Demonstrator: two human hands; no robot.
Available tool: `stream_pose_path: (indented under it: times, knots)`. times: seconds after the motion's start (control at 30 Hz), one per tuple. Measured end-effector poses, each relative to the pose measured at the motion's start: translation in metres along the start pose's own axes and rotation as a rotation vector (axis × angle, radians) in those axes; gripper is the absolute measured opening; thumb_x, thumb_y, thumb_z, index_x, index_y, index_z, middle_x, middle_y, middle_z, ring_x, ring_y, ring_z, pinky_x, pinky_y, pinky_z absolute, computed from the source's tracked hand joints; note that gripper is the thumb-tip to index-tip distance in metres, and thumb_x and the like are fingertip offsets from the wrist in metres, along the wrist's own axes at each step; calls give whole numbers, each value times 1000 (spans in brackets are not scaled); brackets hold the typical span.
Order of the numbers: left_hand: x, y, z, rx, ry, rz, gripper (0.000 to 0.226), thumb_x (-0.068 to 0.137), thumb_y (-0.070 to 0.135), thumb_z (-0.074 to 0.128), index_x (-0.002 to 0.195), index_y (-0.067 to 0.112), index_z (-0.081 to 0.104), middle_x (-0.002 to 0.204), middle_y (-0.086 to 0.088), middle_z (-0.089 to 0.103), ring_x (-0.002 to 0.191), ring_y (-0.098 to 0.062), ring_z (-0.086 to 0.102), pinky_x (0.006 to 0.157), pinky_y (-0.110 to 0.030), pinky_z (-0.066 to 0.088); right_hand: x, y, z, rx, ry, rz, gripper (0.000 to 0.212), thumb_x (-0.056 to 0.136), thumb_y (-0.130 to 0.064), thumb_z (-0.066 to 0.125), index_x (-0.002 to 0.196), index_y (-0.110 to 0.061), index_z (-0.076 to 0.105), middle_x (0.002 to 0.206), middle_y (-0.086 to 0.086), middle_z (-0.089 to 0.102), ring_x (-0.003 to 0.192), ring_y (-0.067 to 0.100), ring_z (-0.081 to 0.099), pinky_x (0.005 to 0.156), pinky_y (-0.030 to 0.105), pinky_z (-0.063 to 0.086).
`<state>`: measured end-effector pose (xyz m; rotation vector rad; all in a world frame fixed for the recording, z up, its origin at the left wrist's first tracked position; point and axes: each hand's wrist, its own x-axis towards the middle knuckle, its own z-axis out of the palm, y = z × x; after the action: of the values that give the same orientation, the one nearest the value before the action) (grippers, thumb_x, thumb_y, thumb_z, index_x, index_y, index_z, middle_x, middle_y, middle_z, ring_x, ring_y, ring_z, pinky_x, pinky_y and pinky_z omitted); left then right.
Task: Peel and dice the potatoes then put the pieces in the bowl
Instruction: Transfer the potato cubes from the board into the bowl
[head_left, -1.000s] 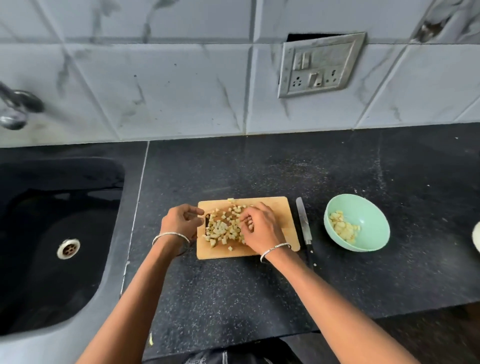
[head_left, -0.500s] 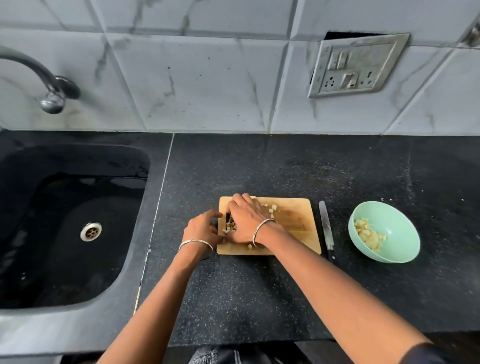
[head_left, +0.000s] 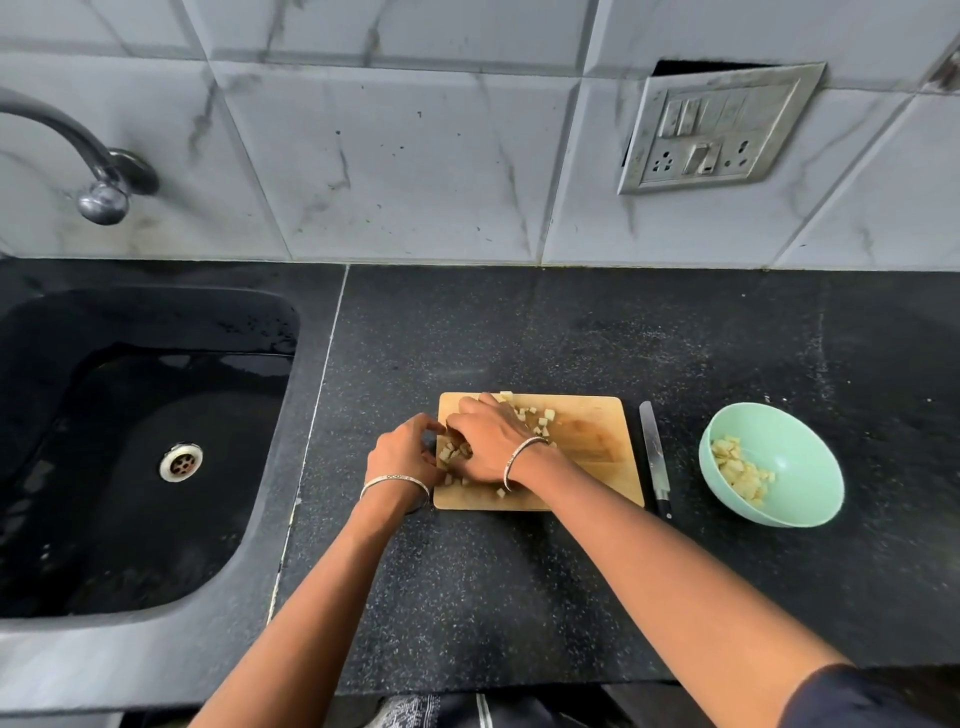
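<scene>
**Clerk:** State of the hands?

**Inspector:** The right hand (head_left: 488, 447) reaches across the cutting board (head_left: 592, 467). Its fingers (head_left: 462, 415) are curled down round a clump of diced potato pieces (head_left: 452, 453) at the board's left end. The left hand (head_left: 402, 457) sits at the board's left edge with bent fingers, touching or nearly touching the right. I cannot tell whether it holds anything.

**Clerk:** Where does the rest of the potato lie?

**Inspector:** A few loose cubes (head_left: 543, 415) lie toward the board's far edge, and one or two at the near edge. A small heap (head_left: 740, 473) is already in the green bowl (head_left: 800, 457), right of the board.

**Clerk:** Risks?

**Inspector:** In my judgement, three.
- The clump sits at the board's left edge, so a sweep too far would push cubes onto the counter (head_left: 519, 332).
- The bowl stands on the far side of the knife (head_left: 654, 457), which lies just beside the board's right edge. A low carry could brush the blade or drop cubes on it.
- A loose handful may shed cubes on the way across.

**Clerk:** Room to move?

**Inspector:** There is bare counter beyond and in front of the board. The sink (head_left: 156, 322) lies well to the left. The path to the bowl is open if the hand passes above the knife.
</scene>
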<state>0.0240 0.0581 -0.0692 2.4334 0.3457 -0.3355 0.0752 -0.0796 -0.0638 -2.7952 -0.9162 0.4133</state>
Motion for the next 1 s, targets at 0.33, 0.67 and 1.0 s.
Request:
stream_pose_path:
  times: [0.33,0.67,1.0]
  knots:
    - [6,8,1,23,-7,-6,43,59,19,90,95,23,69,85,6,65,90,-19,64,81,-33,51,-25,54,-29,235,9,156,3,78,-24,67,80,-23,66,90,-13,51,93,10,48,83,30,43]
    - [9,31,8,88,-62,28,41,69,27,85,106,22,69,95,3,70,97,-20,63,85,-32,49,11,53,-8,230,313,260,13,91,-16,55,101,-13,64,104,2,56,101,17,50,89,28,43]
    - [9,25,19,-62,-4,-33,31,69,17,85,97,17,72,89,1,71,89,-16,66,84,-30,52,-36,52,29,88,402,60,23,97,-23,50,108,-11,66,110,1,61,101,15,53,85,32,51]
